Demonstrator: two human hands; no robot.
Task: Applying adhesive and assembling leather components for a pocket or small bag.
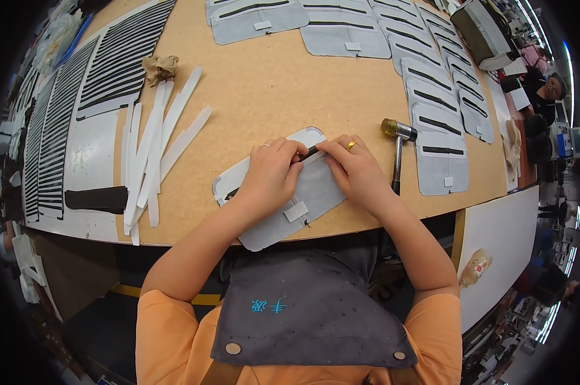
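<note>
A grey panel with rounded corners (320, 183) lies tilted on the table in front of me, its lower corner reaching over the near edge. A white band crosses its upper part, with a narrow black strip (313, 152) along it. My left hand (272, 168) rests over the panel, thumb and fingers pinching the strip. At the strip's upper right end, my right hand (356, 168) has its fingertips closed on it. A small white tag (296, 212) sits on the panel below my left hand. My fingers hide part of the strip.
A mallet (398, 138) lies right of my hands. Similar grey panels (442, 170) overlap in rows at the far side and right. Leftward are loose white strips (154, 154), crumpled brown paper (160, 67), black pieces (97, 199) and sheets of black strips (120, 61).
</note>
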